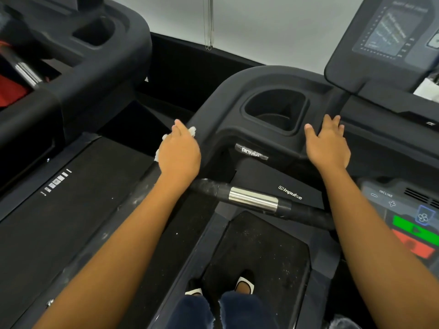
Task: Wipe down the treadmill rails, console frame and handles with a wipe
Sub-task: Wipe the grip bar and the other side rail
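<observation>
I stand on a black treadmill. My left hand presses a crumpled white wipe against the outer left edge of the black console frame; bits of the wipe show above and left of my fingers. My right hand lies flat with straight fingers on the console frame, just right of the cup holder. A black handle with a chrome sensor sleeve crosses below both hands. The display screen rises at the top right.
A second treadmill's console and belt stand to the left. The control panel with green and red buttons is at the right. My feet stand on the dusty belt below.
</observation>
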